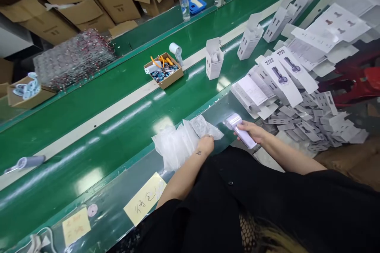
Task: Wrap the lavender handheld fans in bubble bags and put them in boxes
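My right hand [252, 131] is wrapped round a pale lilac handheld device [246, 136] with a round head, held above the near edge of the bench. To its left, my left hand [207, 143] has closed fingers on a translucent white bubble bag [204, 126]. That bag lies at the right end of a pile of similar white bags [175, 146] on the bench edge. The device and the bags are apart.
Flat white printed boxes [276, 75] are stacked at the right. Open white cartons [214, 58] stand on the green conveyor [118, 116], near a small cardboard box [170, 81] of parts. Another device [31, 161] lies far left. A bottle [184, 4] stands beyond.
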Tool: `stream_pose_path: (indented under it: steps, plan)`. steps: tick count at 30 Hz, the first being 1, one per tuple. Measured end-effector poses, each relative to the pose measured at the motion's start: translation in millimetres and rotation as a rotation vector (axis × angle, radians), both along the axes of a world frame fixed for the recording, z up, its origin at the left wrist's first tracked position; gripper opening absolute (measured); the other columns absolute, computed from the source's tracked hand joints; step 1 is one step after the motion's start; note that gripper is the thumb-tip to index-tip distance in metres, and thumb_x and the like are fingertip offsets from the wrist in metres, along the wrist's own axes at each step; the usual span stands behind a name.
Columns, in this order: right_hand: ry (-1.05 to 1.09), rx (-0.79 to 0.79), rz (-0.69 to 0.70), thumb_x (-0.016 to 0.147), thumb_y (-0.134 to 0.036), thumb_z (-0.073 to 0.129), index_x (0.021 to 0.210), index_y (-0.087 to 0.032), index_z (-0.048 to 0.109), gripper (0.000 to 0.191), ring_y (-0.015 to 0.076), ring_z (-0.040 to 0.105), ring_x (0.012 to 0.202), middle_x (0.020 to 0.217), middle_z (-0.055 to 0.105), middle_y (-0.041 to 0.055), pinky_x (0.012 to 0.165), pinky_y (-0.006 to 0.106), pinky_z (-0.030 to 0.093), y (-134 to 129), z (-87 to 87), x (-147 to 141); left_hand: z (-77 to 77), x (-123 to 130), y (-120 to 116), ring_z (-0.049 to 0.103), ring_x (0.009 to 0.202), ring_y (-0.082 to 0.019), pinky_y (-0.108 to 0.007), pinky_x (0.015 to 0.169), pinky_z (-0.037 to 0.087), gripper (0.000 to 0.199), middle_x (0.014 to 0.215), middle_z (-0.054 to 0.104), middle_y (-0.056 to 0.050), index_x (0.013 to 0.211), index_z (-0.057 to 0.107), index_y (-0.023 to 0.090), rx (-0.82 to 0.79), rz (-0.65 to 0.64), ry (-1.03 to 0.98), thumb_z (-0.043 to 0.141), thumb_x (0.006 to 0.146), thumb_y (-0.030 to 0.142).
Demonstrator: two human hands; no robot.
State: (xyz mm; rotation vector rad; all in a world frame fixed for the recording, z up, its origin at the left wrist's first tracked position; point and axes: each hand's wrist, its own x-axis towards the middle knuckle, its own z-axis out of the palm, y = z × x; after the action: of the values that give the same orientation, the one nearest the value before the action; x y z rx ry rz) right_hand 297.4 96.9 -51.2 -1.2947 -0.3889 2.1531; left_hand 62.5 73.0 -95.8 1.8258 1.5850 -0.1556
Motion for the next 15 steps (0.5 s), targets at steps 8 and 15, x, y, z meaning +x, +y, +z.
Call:
stream_pose_path:
  steps: [8,15]
  plan:
    - [0.215,0.070,0.322,0.066,-0.025,0.077,0.106,-0.019,0.051,0.048,0.0176,0.066,0.070,0.085,0.065,0.0030,0.051,0.028,0.058,-7,7.1,-30,32.0,-6,13,0.058,0.069,-0.015,-0.027,0.068,0.047,0.019,0.071,0.061,-0.002,0.071,0.066,0.017,0.000,0.318,-0.487,0.050,0.079,0.022]
    - [-0.024,0.071,0.259,0.061,-0.022,0.080,0.091,-0.019,0.048,0.045,0.0174,0.065,0.067,0.081,0.064,0.0006,0.046,0.029,0.057,-5,7.4,-37,41.5,-1,8,0.054,0.068,-0.012,-0.024,0.067,0.045,0.025,0.074,0.060,-0.002,0.084,0.063,0.016,0.054,0.740,-0.947,0.057,0.077,0.039]
